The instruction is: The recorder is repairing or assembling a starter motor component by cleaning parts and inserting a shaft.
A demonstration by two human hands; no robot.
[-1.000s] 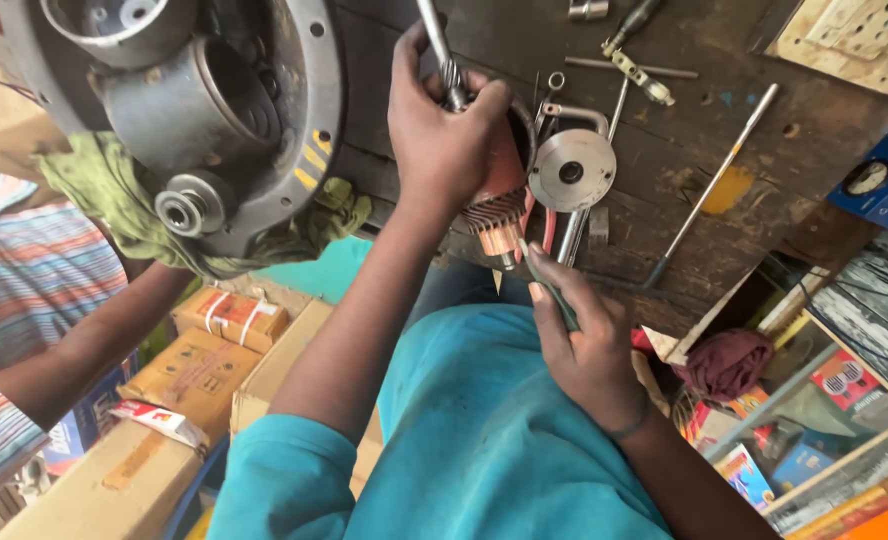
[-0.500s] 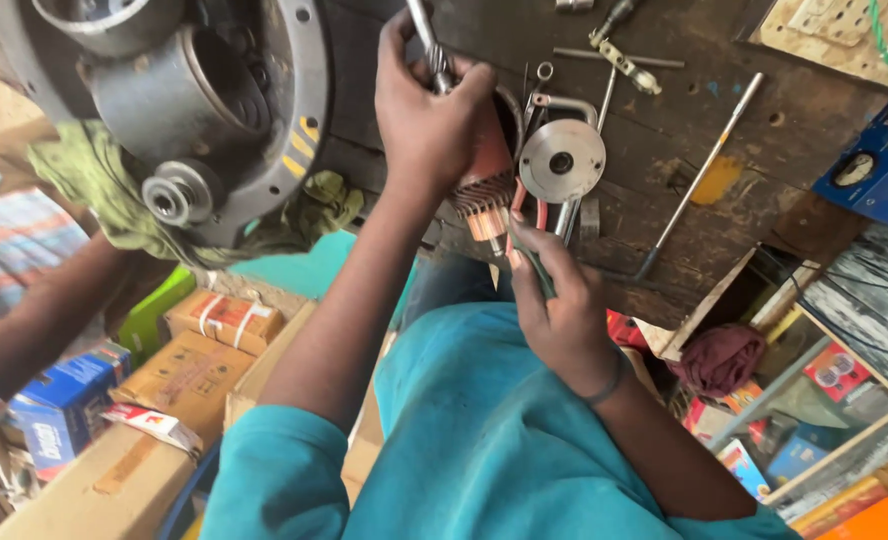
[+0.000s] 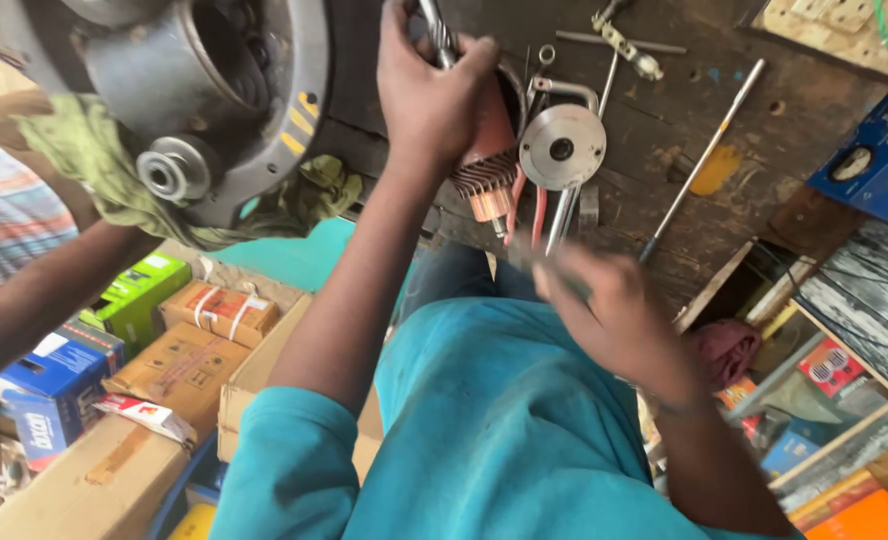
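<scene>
My left hand (image 3: 429,95) grips a motor armature (image 3: 484,165) by its reddish body, its steel shaft (image 3: 434,30) pointing up past my fingers and its copper commutator end pointing toward me. My right hand (image 3: 604,300) is blurred just below the commutator, closed around a thin dark tool that I cannot make out clearly. Both hands work over the edge of a dark wooden workbench (image 3: 724,110). A round metal end plate (image 3: 562,147) lies right beside the armature.
A large grey motor housing (image 3: 204,80) rests on a green rag (image 3: 94,170) at the left. Another person's arm (image 3: 54,290) reaches in at the left. Rods and small tools lie on the bench. Cardboard boxes (image 3: 194,340) sit below, shelves with packages at right.
The view has shifted so the bench sits higher in frame. My right hand has dropped slightly away from the commutator and is now blurred with motion. My left hand keeps its grip.
</scene>
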